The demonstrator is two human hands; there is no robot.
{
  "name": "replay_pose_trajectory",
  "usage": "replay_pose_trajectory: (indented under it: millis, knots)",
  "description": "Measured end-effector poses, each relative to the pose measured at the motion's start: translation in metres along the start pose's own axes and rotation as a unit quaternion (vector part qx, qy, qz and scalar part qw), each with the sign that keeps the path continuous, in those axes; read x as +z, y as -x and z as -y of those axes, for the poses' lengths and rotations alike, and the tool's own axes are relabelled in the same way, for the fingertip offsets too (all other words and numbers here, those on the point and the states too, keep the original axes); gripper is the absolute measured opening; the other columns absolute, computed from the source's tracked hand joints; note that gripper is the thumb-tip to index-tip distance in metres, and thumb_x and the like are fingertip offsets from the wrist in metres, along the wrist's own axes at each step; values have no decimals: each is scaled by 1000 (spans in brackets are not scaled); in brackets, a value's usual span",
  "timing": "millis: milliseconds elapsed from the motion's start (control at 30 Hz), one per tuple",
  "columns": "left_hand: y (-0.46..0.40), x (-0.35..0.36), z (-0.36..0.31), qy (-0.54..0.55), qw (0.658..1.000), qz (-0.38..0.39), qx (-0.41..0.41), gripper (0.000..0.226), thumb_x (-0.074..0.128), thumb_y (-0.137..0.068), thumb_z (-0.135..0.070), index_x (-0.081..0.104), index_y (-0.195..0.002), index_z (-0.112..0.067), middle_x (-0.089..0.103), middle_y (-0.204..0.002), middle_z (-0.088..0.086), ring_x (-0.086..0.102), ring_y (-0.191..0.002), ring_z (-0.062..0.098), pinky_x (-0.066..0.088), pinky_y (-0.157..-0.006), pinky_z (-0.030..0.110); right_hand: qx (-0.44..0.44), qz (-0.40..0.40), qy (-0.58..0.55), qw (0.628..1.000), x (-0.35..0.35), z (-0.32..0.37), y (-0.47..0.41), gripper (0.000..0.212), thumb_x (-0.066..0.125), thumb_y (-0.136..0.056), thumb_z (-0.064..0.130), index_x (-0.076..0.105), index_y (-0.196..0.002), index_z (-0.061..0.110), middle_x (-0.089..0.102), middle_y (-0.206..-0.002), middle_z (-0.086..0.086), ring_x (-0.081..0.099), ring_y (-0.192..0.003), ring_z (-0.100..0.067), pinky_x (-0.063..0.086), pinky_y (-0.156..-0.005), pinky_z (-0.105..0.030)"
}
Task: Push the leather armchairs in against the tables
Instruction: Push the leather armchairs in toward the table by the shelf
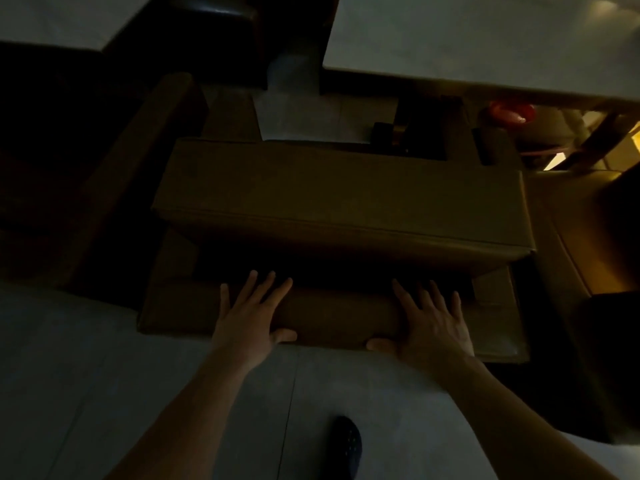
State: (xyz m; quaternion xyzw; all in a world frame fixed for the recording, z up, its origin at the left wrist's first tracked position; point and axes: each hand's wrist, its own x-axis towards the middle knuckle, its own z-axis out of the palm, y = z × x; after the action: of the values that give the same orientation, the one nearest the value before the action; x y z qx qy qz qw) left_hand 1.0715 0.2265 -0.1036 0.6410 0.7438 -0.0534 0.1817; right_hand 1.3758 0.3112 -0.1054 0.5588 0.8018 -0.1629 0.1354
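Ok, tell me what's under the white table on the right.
Under the white table: dark legs of its base on pale floor tiles, and a red round object near its right edge. The brown leather armchair covers the lower floor; dimness hides the rest.

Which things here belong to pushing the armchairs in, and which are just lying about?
Belongs to the job:
- brown leather armchair
- white table beyond it
- left hand and right hand, flat on the chair's back edge

Just about:
- red object under the table
- dark shoe on the tiled floor
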Motion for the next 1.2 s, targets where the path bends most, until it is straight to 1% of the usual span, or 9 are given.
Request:
replay_pose_trajectory:
  millis: [100, 233, 467, 633, 733, 867, 967, 1133, 1200]
  knots:
    - [-5, -15, -16, 24, 999, -30, -24, 99, 55, -80, -74, -6, -152, -45, -2, -165, -8, -13, -149, 19, -7, -119, 56, -20, 2, -10, 1000, -13, 3, -5, 123, 27, -56, 105, -15, -153, 43, 3, -168, -6, -10, -153, -29, -8, -121, -60]
    - [8, -41, -47, 36, 996, -80, 22, 96, 40, -78, -84, -3, -153, -43, 8, -165, -6, -3, -151, 18, 0, -121, 50, -25, -4, -20, 999, -30, 6, 16, 121, 13, -54, 106, -10, -155, 42, 4, -168, -7, -6, -154, -29, -5, -122, -58]
    - [58, -92, -88, 6, 998, -39, 43, 101, 33, -72, -92, -2, -153, -44, 4, -165, -5, -1, -151, 20, 3, -121, 51, 28, -1, -46, 999, -91, 13, 95, 113, 27, -65, 100, -4, -156, 40, 4, -168, -6, 1, -154, -31, 4, -122, -59]
    - [115, -123, -121, -5, 996, -14, 86, 103, 38, -71, -92, 0, -153, -43, 6, -165, -6, 2, -150, 21, 5, -121, 51, 37, -18, -49, 998, -125, 10, 191, 105, 36, -74, 93, -1, -157, 39, 3, -168, -5, 1, -154, -30, 5, -122, -60]
    - [147, -134, -146, -4, 994, -20, 108, 105, 39, -70, -92, 2, -154, -42, 8, -165, -5, 5, -150, 23, 7, -121, 51, 52, -31, -53, 997, -137, 0, 238, 107, 35, -71, 94, -2, -156, 41, 2, -168, -5, 1, -154, -30, 4, -122, -60]
    - [177, -137, -188, -16, 989, -20, 148, 106, 36, -68, -94, 1, -154, -42, 7, -165, -5, 4, -150, 23, 7, -121, 52, 89, -56, -65, 992, -141, -31, 294, 115, 21, -57, 100, -4, -155, 45, 0, -168, -5, 0, -154, -30, 2, -122, -61]
    - [192, -136, -230, -22, 983, -23, 178, 108, 35, -66, -95, 0, -154, -43, 6, -165, -5, 4, -150, 22, 6, -121, 51, 118, -90, -67, 987, -138, -67, 329, 110, 25, -64, 101, -4, -154, 45, 1, -168, -5, 1, -154, -31, 3, -122, -62]
    - [210, -135, -323, -30, 974, -39, 220, 107, 41, -66, -93, 2, -153, -44, 7, -165, -5, 3, -150, 22, 4, -120, 51, 161, -149, -90, 972, -137, -149, 381, 116, 21, -56, 105, -7, -153, 47, 4, -168, -5, 3, -153, -31, 7, -122, -59]
    - [216, -133, -364, -32, 971, -38, 234, 107, 42, -67, -93, 2, -153, -44, 7, -165, -4, 4, -150, 22, 5, -120, 50, 172, -162, -101, 966, -134, -188, 402, 115, 24, -57, 105, -7, -152, 48, 3, -168, -5, 2, -154, -30, 5, -121, -58]
